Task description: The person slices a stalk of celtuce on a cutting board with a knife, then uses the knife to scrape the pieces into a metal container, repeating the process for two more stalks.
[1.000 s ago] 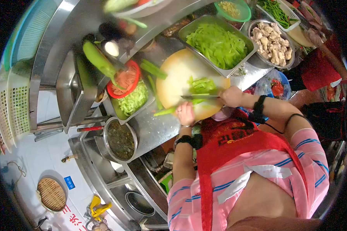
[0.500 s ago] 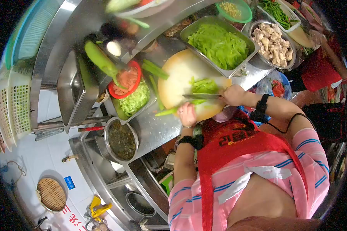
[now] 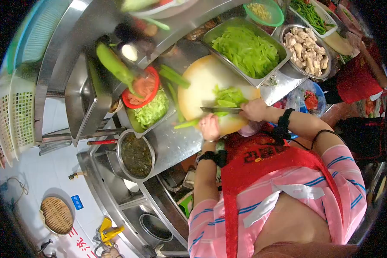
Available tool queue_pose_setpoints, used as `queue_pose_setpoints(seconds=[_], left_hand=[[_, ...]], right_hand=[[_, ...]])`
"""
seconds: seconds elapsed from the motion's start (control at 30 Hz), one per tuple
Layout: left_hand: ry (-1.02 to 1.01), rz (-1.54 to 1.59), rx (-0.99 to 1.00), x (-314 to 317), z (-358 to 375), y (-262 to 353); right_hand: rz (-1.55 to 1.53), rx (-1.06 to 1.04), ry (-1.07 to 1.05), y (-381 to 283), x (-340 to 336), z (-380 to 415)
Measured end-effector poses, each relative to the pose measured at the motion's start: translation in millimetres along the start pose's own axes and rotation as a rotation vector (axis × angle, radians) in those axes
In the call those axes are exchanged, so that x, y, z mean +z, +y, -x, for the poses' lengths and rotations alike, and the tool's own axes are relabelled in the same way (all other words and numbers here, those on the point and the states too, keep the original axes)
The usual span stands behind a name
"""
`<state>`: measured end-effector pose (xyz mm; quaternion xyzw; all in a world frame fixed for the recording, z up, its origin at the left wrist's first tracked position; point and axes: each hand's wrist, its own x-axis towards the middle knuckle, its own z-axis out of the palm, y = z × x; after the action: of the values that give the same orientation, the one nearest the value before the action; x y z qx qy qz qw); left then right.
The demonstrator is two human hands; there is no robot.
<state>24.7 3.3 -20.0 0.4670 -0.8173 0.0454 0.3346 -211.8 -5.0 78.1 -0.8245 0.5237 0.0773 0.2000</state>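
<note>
My right hand (image 3: 254, 110) is closed around the handle of a kitchen knife (image 3: 221, 110). The blade lies across a round, pale cutting board (image 3: 195, 86), its tip beside my left fingers. My left hand (image 3: 210, 126) presses a green celery-like stalk (image 3: 186, 124) onto the board's near edge, and part of the stalk is hidden under the fingers. Just beyond the blade lies a small heap of cut green pieces (image 3: 228, 95). More whole stalks (image 3: 174, 76) rest at the board's left side.
Behind the board, a steel tray (image 3: 267, 81) holds many green slices, with a bowl of meat pieces (image 3: 306, 50) to its right. Left stand a red-rimmed basket (image 3: 153, 92), a tray of shredded greens (image 3: 150, 111) and a pot (image 3: 136, 154). Another person's red clothing (image 3: 359, 81) shows at right.
My right hand and the knife have shifted slightly left along the stalk, bringing the blade tip closer to my left fingers. My left hand stays almost where it was.
</note>
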Motion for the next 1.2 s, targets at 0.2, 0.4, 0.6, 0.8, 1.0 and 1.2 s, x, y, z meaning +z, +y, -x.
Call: queue_pose_setpoints(seconds=[0.2,0.4,0.6,0.8,1.0,1.2], left_hand=[[-0.141,-0.086,-0.161,-27,-8,-16],[-0.157,-0.004,-0.048,-6,-15,6],[-0.007,-0.038,-0.144,-3,3,8],[0.024,0.025,-0.110,2,5,5],[0.001,-0.004,-0.099,-1,5,8],[0.022,-0.002,-0.061,2,8,3]], right_hand=[[-0.033,-0.033,0.160,32,-1,9],[0.042,-0.052,0.182,37,23,7],[0.036,-0.048,0.164,33,-3,19],[0.090,-0.064,0.225,34,13,13],[0.084,-0.156,0.322,40,19,15],[0.029,-0.079,0.112,34,-1,13]])
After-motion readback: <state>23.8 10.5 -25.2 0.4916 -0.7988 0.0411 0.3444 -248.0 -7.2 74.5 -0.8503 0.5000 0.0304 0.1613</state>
